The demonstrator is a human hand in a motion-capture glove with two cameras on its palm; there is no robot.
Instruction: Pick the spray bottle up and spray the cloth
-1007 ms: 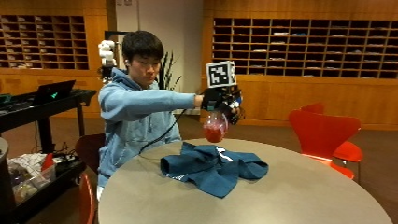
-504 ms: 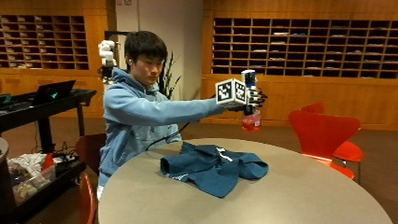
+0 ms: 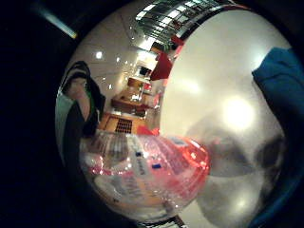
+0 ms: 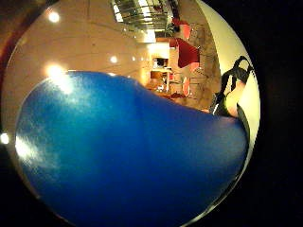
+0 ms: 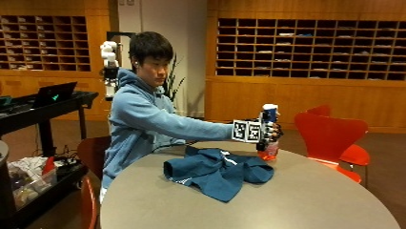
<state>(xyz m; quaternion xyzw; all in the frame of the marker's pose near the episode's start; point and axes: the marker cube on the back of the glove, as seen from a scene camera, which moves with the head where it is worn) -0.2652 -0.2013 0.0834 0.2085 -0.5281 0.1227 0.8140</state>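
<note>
I've got the spray bottle (image 5: 269,133) upright in my gloved right hand (image 5: 269,135), fingers wrapped round its body, blue head on top, red base hanging just above the table (image 5: 317,200). The blue cloth (image 5: 218,171) lies bunched on the tabletop beside the bottle, toward me. Up close, the bottle's clear, red-tinted body (image 3: 147,175) fills my palm's view. Here's my worry: I can't tell where the nozzle is pointing, so a squeeze now may mist the table instead. And shifting a finger to the trigger could let the bottle slip.
</note>
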